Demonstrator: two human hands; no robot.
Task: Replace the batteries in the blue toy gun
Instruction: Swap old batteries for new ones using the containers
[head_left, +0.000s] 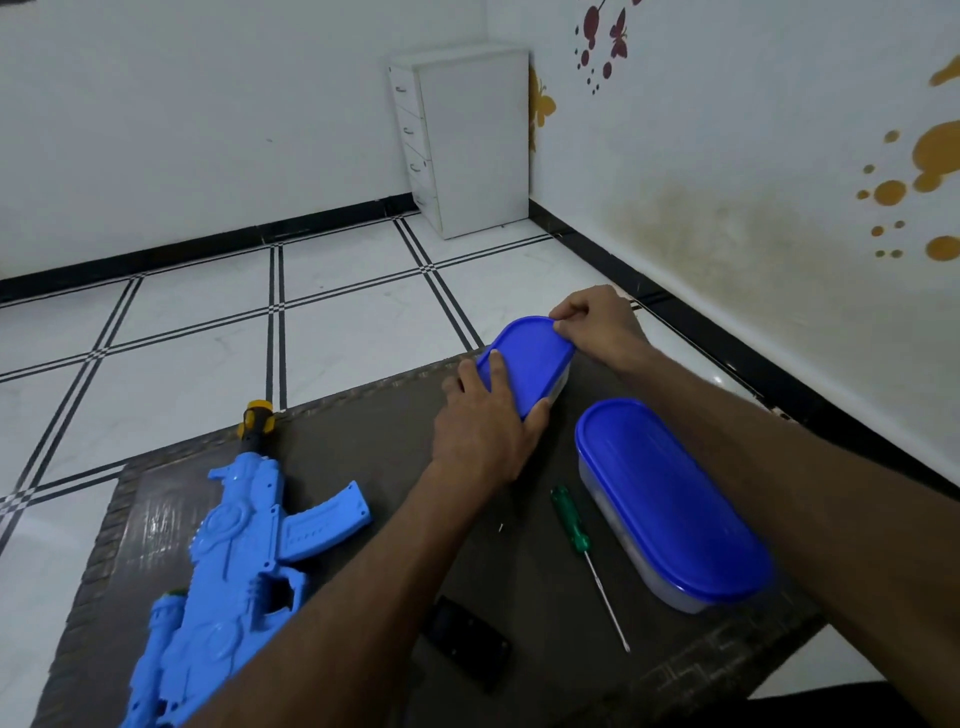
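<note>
The left hand is steadying the far box, fingers wrapped round its end, while the right hand is pinching the lid's far edge, probably prying it open for batteries. The toy gun is lying apart, left on the mat.

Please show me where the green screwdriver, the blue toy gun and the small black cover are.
green screwdriver (570, 519): head view, on its green handle.
blue toy gun (228, 551): head view, on the middle of its body.
small black cover (466, 643): head view, on its flat top face.
</note>
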